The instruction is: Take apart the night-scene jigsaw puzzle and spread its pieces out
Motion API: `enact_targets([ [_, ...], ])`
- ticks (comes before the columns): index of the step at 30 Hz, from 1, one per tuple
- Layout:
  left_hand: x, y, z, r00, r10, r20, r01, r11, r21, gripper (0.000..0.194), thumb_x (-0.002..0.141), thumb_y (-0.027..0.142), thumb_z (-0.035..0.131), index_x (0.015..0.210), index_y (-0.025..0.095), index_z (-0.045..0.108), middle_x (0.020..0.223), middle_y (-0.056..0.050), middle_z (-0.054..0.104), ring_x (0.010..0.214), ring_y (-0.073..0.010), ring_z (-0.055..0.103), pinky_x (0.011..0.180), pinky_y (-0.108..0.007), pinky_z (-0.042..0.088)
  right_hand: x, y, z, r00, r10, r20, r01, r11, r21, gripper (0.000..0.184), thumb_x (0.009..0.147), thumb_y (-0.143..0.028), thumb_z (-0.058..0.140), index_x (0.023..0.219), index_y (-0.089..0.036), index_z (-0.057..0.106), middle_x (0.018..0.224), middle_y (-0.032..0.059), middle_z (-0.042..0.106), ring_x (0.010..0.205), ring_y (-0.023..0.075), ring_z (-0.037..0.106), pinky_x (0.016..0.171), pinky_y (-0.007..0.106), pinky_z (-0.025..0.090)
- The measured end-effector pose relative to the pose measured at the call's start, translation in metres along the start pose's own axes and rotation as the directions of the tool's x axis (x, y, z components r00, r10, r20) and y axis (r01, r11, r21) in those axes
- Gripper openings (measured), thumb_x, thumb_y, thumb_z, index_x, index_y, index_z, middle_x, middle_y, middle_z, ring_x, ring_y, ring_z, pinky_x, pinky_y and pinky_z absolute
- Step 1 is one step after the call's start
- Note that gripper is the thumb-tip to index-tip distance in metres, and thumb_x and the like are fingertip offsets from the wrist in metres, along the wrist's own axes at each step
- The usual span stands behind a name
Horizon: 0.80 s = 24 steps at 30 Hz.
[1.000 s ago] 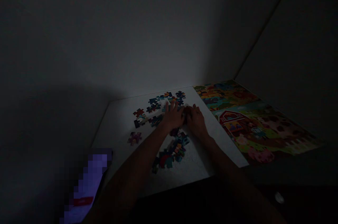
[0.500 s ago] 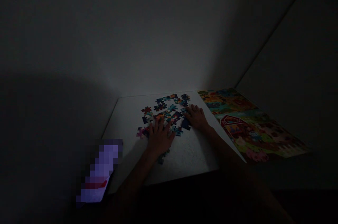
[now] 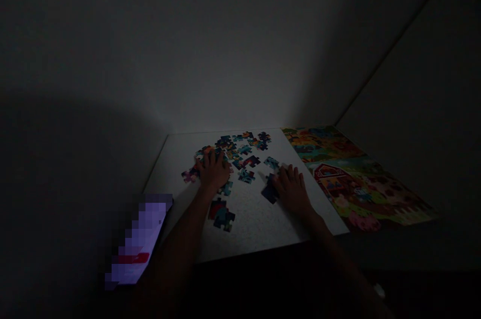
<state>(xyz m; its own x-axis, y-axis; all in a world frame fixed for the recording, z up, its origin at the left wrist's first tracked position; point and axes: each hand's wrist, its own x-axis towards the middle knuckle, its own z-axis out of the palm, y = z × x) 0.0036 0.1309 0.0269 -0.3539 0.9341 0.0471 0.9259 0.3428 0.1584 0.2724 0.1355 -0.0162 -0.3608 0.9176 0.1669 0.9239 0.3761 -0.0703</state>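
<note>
Jigsaw puzzle pieces in dark and bright colours lie loose over a white tabletop. My left hand rests flat with fingers spread on a cluster of them, partly hiding those beneath. My right hand lies palm down, fingers stretched, touching a dark blue piece at its left side. Just above that hand is a teal piece. Nearer the front edge, a few pieces lie beside my left forearm.
Colourful farm-scene picture sheets cover the right part of the table. At the left edge, a lit screen, partly pixelated, glows purple. A pale wall rises behind the table, and the room is dim.
My left hand has slid left and away from me over the pieces. My right hand has moved right and nearer, and the dark blue piece has shifted with it. Gaps between pieces have widened.
</note>
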Motion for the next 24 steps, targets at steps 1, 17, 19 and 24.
enact_targets([
  [1, 0.005, 0.0, 0.0, 1.0, -0.013, 0.024, 0.013, 1.0, -0.007, 0.062, 0.098, 0.048, 0.024, 0.155, 0.026, 0.034, 0.166, -0.009, 0.02, 0.154, -0.0334, 0.01, 0.12, -0.065, 0.004, -0.007, -0.002, 0.0, 1.0, 0.013, 0.001, -0.013, 1.0, 0.023, 0.07, 0.1, -0.053, 0.031, 0.157, -0.012, 0.027, 0.162, 0.0213, 0.027, 0.151, 0.0379, 0.017, 0.118, 0.062, 0.016],
  [17, 0.063, 0.016, -0.005, 0.977, -0.083, 0.198, 0.077, 0.996, 0.04, 0.093, 0.086, 0.078, 0.021, 0.16, 0.023, 0.016, 0.168, -0.012, 0.004, 0.152, -0.0392, -0.005, 0.116, -0.07, -0.003, -0.054, -0.041, -0.008, 0.99, -0.124, -0.06, 0.132, 0.981, 0.144, 0.087, 0.095, -0.07, 0.032, 0.154, -0.007, 0.033, 0.162, 0.0229, 0.022, 0.153, 0.0349, 0.011, 0.121, 0.058, 0.018],
  [19, 0.066, 0.018, -0.005, 0.977, -0.084, 0.195, 0.077, 0.996, 0.04, 0.094, 0.085, 0.079, 0.022, 0.16, 0.022, 0.015, 0.168, -0.013, 0.004, 0.152, -0.0394, -0.006, 0.116, -0.07, -0.003, -0.057, -0.049, -0.01, 0.988, -0.139, -0.066, 0.148, 0.975, 0.166, 0.085, 0.095, -0.069, 0.032, 0.154, -0.008, 0.034, 0.161, 0.0223, 0.026, 0.153, 0.035, 0.014, 0.121, 0.058, 0.02],
  [24, 0.075, 0.023, 0.004, 0.98, -0.091, 0.175, 0.084, 0.996, 0.043, 0.097, 0.084, 0.081, 0.02, 0.16, 0.022, 0.015, 0.168, -0.014, 0.004, 0.152, -0.0419, -0.005, 0.115, -0.071, -0.002, -0.06, -0.078, -0.018, 0.98, -0.198, -0.022, 0.198, 0.951, 0.236, 0.084, 0.095, -0.068, 0.035, 0.154, -0.008, 0.035, 0.16, 0.0224, 0.029, 0.151, 0.0357, 0.019, 0.122, 0.056, 0.019],
])
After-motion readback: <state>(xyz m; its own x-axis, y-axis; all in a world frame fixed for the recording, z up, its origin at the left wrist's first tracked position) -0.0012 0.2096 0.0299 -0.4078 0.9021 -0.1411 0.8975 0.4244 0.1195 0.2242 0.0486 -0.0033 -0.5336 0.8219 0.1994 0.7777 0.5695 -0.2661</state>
